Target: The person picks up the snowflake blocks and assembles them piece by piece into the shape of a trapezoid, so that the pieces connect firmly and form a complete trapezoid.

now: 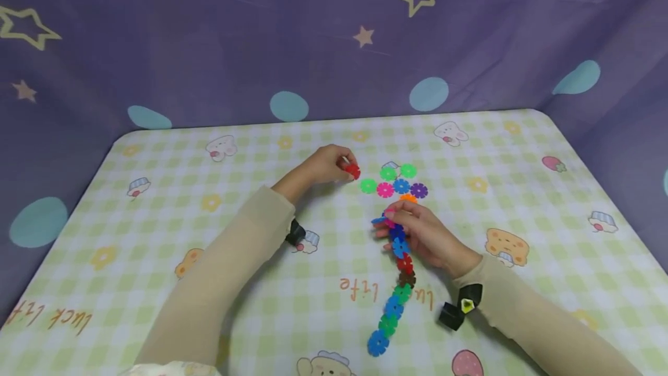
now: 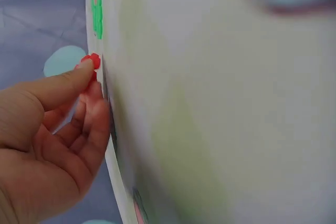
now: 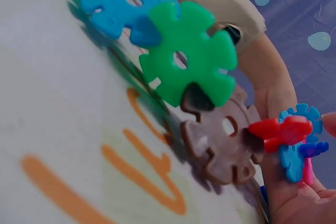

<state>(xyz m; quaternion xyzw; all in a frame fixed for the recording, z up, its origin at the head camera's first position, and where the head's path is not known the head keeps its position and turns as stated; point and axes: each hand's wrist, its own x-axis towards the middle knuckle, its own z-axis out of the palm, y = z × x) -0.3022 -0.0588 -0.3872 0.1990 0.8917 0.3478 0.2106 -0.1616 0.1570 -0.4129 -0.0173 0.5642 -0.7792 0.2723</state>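
My left hand pinches a red notched plastic disc between thumb and fingers, just left of the loose discs. In the left wrist view that red disc shows at the thumb tip. My right hand holds the top end of a chain of interlocked snowflake discs, near a pink disc and a blue one. The chain runs toward the front edge in blue, red, brown and green, ending at a blue disc. In the right wrist view a green disc and a brown disc are joined.
Beyond the right hand lie several loose discs: green, pink, blue, purple, and an orange one partly behind the hand. A checked cloth covers the table. A purple curtain hangs behind it.
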